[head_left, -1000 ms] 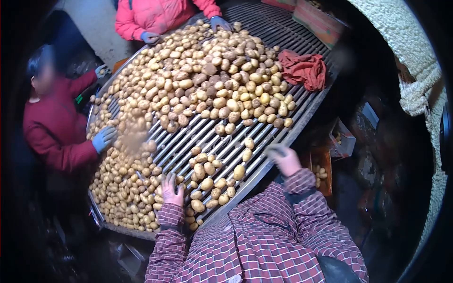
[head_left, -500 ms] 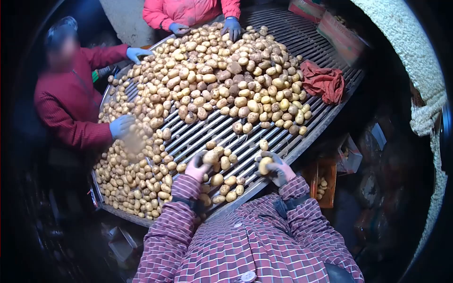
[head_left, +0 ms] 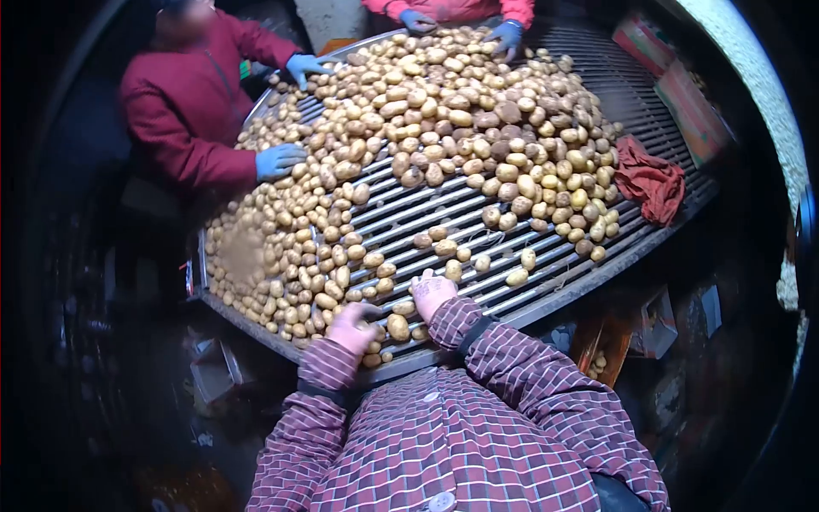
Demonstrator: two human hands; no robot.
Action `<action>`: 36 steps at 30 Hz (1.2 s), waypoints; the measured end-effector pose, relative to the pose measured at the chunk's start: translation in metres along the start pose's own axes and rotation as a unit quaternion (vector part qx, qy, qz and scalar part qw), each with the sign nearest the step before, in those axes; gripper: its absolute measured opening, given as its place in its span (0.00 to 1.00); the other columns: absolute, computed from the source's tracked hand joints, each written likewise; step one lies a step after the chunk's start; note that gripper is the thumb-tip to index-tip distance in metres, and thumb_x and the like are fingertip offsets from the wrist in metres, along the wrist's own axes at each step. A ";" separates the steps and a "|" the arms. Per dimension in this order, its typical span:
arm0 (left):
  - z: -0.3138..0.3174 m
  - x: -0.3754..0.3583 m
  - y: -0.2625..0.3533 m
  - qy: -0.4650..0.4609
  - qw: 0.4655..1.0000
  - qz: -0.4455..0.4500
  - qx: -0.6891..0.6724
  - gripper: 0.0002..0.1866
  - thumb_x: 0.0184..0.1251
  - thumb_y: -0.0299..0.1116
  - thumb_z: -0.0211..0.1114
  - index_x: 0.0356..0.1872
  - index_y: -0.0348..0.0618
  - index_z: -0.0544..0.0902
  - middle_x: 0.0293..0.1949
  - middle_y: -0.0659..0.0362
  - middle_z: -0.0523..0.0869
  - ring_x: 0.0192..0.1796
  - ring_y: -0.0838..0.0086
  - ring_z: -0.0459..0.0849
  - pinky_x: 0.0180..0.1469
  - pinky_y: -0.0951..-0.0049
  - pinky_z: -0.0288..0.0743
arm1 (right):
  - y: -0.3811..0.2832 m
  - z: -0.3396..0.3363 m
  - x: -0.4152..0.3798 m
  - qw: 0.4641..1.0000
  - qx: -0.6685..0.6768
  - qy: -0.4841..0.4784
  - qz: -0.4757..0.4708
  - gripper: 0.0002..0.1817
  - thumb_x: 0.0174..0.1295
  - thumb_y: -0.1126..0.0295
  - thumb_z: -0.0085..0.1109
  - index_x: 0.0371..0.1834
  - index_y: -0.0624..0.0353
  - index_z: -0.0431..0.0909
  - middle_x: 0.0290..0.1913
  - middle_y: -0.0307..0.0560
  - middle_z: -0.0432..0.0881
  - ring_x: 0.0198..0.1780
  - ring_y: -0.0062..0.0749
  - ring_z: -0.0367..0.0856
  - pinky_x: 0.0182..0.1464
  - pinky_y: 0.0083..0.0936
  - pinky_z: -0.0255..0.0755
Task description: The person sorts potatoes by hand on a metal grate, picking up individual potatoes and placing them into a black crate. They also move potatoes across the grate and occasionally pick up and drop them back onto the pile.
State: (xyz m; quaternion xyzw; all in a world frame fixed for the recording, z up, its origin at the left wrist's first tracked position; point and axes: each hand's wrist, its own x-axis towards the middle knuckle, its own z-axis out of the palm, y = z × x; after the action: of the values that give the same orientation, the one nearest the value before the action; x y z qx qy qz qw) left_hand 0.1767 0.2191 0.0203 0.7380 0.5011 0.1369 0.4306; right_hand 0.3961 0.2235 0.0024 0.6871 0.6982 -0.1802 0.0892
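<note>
Two gloved hands rest on the slatted metal sorting table (head_left: 478, 200) at its near edge. The left hand (head_left: 352, 328) lies curled over small yellow-brown potatoes (head_left: 397, 326); the right hand (head_left: 432, 292) lies flat, fingers spread, just beside them. A crumpled red cloth (head_left: 650, 179) lies at the table's right edge.

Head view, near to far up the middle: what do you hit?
Plaid shirt → right hand → bare grate rollers → big potato pile → co-worker's blue glove at the far edge.
</note>
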 end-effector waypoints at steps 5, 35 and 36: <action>0.056 0.004 0.044 -0.106 0.908 0.006 0.405 0.15 0.68 0.40 0.52 0.52 0.64 0.80 0.51 0.58 0.80 0.53 0.62 0.80 0.47 0.57 0.74 | 0.010 -0.008 -0.021 0.998 0.032 0.023 -0.045 0.20 0.53 0.65 0.65 0.50 0.55 0.77 0.54 0.55 0.76 0.47 0.46 0.84 0.46 0.39 0.81; 0.042 -0.367 -0.297 0.573 0.632 -0.375 -0.362 0.23 0.71 0.44 0.58 0.62 0.43 0.72 0.56 0.52 0.79 0.56 0.62 0.79 0.55 0.64 0.77 | -0.095 -0.059 -0.090 0.838 0.402 -0.241 -0.279 0.27 0.65 0.52 0.59 0.62 0.57 0.74 0.57 0.56 0.80 0.61 0.47 0.77 0.64 0.33 0.69; 0.041 -0.356 -0.301 0.597 0.656 -0.355 -0.297 0.21 0.71 0.38 0.61 0.61 0.41 0.74 0.56 0.52 0.79 0.57 0.63 0.78 0.57 0.66 0.76 | -0.058 -0.025 -0.078 0.872 0.403 -0.091 -0.263 0.26 0.65 0.55 0.59 0.62 0.57 0.74 0.56 0.56 0.81 0.59 0.45 0.79 0.62 0.33 0.70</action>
State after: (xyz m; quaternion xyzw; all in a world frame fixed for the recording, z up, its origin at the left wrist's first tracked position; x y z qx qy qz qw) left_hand -0.1485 -0.0680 -0.1552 0.0969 0.8069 0.5259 0.2509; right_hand 0.3451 0.1612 0.0616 0.4350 0.7087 -0.5244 -0.1831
